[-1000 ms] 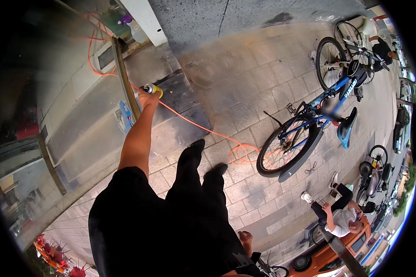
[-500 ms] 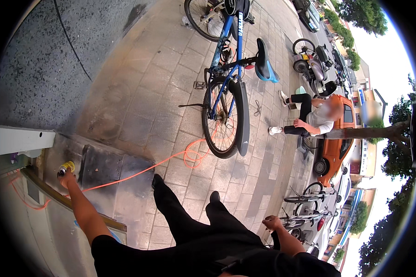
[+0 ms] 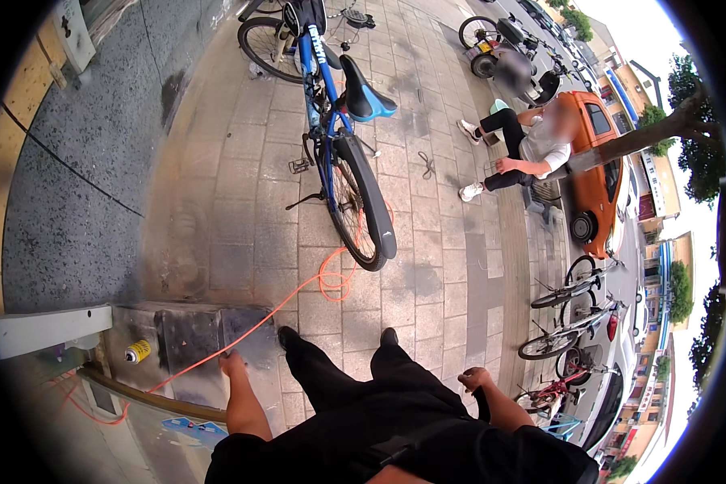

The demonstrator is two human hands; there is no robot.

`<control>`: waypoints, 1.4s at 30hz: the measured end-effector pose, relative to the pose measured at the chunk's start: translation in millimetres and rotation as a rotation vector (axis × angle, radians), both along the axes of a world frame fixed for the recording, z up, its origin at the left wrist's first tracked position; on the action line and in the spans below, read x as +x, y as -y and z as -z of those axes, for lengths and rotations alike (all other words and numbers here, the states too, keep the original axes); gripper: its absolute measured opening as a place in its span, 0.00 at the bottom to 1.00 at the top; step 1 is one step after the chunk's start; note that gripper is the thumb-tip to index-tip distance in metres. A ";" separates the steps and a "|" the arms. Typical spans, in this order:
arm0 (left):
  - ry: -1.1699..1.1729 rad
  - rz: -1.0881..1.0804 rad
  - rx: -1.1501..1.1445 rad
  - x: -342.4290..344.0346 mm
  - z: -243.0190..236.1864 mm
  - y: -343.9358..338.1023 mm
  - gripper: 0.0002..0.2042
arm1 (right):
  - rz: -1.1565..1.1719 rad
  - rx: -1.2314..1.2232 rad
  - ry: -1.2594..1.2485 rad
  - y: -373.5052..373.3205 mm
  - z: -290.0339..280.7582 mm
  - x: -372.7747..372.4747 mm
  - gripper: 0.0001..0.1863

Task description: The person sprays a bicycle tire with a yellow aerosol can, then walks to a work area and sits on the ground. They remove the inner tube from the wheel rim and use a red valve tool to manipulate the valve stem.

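My left hand (image 3: 234, 365) hangs low over the dark step (image 3: 187, 337), close beside an orange hose (image 3: 278, 305). Its fingers are loosely apart and I see nothing in them. To the left, on the step, a yellow spray can (image 3: 139, 351) rests apart from that hand. My right hand (image 3: 477, 379) is out at the right with curled fingers; whether anything small is inside them is hidden. A black band or strip (image 3: 482, 403) shows by its wrist. Ahead of me, a blue bicycle (image 3: 331, 133) stands on the paving.
A grey speckled slab (image 3: 73, 218) and a white metal beam (image 3: 52, 329) lie at the left. The hose runs to loops by the bicycle's rear wheel. Right of it a person (image 3: 532, 145) sits beside a tree trunk (image 3: 633, 139); parked bicycles (image 3: 569, 331) and an orange car (image 3: 593, 185) stand beyond.
My left hand has let go of the yellow spray can, which stays on the step, and has come rightward toward my legs. My right hand stays curled. The view has shifted.
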State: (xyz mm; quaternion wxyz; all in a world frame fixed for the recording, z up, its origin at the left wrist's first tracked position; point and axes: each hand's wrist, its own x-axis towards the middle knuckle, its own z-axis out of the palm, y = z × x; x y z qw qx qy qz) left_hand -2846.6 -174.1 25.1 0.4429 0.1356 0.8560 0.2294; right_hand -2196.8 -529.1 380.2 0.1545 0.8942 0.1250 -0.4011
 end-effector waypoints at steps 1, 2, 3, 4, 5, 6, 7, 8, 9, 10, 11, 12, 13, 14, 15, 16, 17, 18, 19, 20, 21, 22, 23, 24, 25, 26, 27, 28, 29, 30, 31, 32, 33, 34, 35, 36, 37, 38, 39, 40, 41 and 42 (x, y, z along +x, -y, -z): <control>-0.040 0.012 -0.003 53.0 -19.7 9.1 0.26 | -0.124 0.029 -0.047 -1.3 9.4 -6.9 0.29; 0.007 0.076 -0.019 94.3 -29.0 22.4 0.27 | -0.104 -0.006 -0.058 -7.4 14.2 -8.3 0.27; -0.049 0.201 -0.013 129.5 -16.6 36.9 0.26 | -0.062 -0.044 -0.069 -3.7 13.3 -10.3 0.25; 0.157 0.185 -0.078 173.1 -73.5 27.7 0.25 | -0.037 -0.069 -0.080 -9.0 23.1 -4.3 0.24; 0.210 0.223 -0.071 200.9 -78.7 35.4 0.23 | -0.101 -0.082 -0.049 -28.3 15.2 2.4 0.24; 0.237 0.336 -0.024 229.6 -96.2 33.2 0.23 | -0.151 -0.095 -0.018 -36.2 10.4 3.2 0.25; 0.261 0.397 0.059 251.5 -115.0 31.3 0.23 | -0.109 -0.045 -0.003 -31.6 10.5 3.6 0.26; 0.288 0.443 0.147 272.7 -127.0 27.2 0.22 | -0.082 0.006 0.014 -30.3 11.9 10.9 0.27; 0.284 0.507 0.161 288.2 -129.6 20.3 0.23 | -0.052 0.059 0.031 -23.3 16.3 21.8 0.28; 0.278 0.570 0.174 297.6 -134.8 15.3 0.23 | -0.037 0.113 0.053 -1.5 41.7 39.2 0.28; 0.268 0.628 0.188 305.3 -135.9 10.3 0.24 | -0.026 0.168 0.075 20.5 80.4 57.1 0.29; 0.230 0.654 0.164 316.0 -138.6 5.6 0.23 | -0.019 0.219 0.098 35.2 115.3 78.1 0.29; 0.183 0.677 0.132 319.8 -145.5 3.1 0.22 | 0.023 0.234 0.102 40.8 136.5 97.0 0.31; 0.116 0.676 0.108 312.0 -154.7 1.8 0.21 | 0.057 0.304 0.063 23.8 130.0 115.0 0.28; 0.037 0.742 0.107 310.6 -163.5 6.0 0.19 | 0.127 0.366 0.068 19.0 121.8 128.7 0.27; -0.037 0.815 0.103 316.4 -177.3 9.6 0.18 | 0.207 0.422 0.077 23.7 117.8 141.0 0.25; -0.110 0.886 0.101 322.1 -188.0 13.2 0.17 | 0.257 0.423 0.082 32.6 114.0 153.4 0.25; -0.176 0.935 0.086 328.3 -193.6 16.9 0.17 | 0.299 0.422 0.086 40.0 110.6 165.3 0.24; -0.234 0.990 0.064 333.8 -187.6 18.4 0.17 | 0.346 0.420 0.089 48.7 108.3 172.3 0.24; -0.301 1.043 0.035 333.3 -171.6 20.7 0.17 | 0.405 0.425 0.113 58.2 107.6 177.3 0.24; -0.359 1.083 0.016 335.0 -159.4 19.6 0.18 | 0.457 0.433 0.134 68.3 108.9 183.6 0.25; -0.394 1.113 0.014 344.4 -149.7 20.4 0.18 | 0.504 0.438 0.152 77.2 113.5 189.3 0.25; -0.332 1.136 -0.014 354.0 -157.1 21.9 0.19 | 0.495 0.426 0.180 88.5 123.4 194.4 0.26; -0.186 1.096 -0.022 367.6 -166.5 30.9 0.19 | 0.606 0.437 0.108 85.6 119.1 203.4 0.25; -0.053 1.064 -0.030 381.1 -174.6 34.9 0.20 | 0.708 0.439 0.031 82.1 112.2 210.7 0.24; 0.021 1.080 -0.043 404.4 -182.4 37.0 0.21 | 0.822 0.512 0.099 95.2 122.1 201.1 0.22; 0.047 1.105 -0.059 440.6 -203.1 36.1 0.23 | 0.851 0.510 0.133 110.8 137.7 198.1 0.21; 0.062 1.139 -0.070 475.5 -224.4 32.6 0.25 | 0.895 0.557 0.112 113.7 136.0 192.4 0.20; 0.078 1.245 -0.097 499.2 -217.4 25.8 0.26 | 0.920 0.638 0.152 144.4 173.6 182.8 0.19; 0.047 1.332 -0.113 498.1 -211.9 10.4 0.27 | 0.993 0.627 0.046 120.8 161.9 182.8 0.18; 0.029 1.382 -0.135 513.4 -215.5 1.7 0.28 | 0.931 0.521 -0.053 121.6 155.6 181.6 0.20; 0.012 1.453 -0.154 531.7 -218.3 -12.0 0.28 | 0.708 0.615 -0.053 121.0 150.5 178.7 0.20; -0.003 1.433 -0.152 548.3 -214.8 -18.4 0.28 | 0.452 0.613 -0.056 129.5 164.5 173.4 0.19; -0.003 1.415 -0.154 564.7 -206.2 -21.7 0.28 | 0.047 0.576 -0.032 158.2 192.6 168.0 0.18; -0.041 1.441 -0.148 581.0 -199.9 -31.3 0.29 | -0.230 0.550 -0.007 176.5 218.6 170.0 0.18; 0.003 1.426 -0.142 600.3 -192.0 -31.8 0.29 | -0.514 0.504 0.050 205.6 237.5 177.4 0.17; -0.002 1.412 -0.106 614.5 -191.2 -48.1 0.29 | -0.411 0.536 0.006 182.7 239.7 187.7 0.16; -0.002 1.400 -0.071 630.2 -187.4 -66.0 0.28 | -0.280 0.556 -0.033 159.1 236.3 201.8 0.16; 0.002 1.444 -0.088 642.8 -179.5 -82.9 0.28 | -0.184 0.569 -0.054 143.6 232.7 213.3 0.16; -0.014 1.442 -0.062 656.0 -171.6 -97.2 0.28 | -0.136 0.594 -0.061 127.2 229.5 234.2 0.16; -0.022 1.450 -0.040 673.4 -165.0 -110.6 0.28 | -0.091 0.619 -0.053 117.8 227.9 252.8 0.16; -0.010 1.454 -0.020 698.0 -162.8 -114.0 0.28 | -0.060 0.652 -0.035 115.2 228.2 280.5 0.15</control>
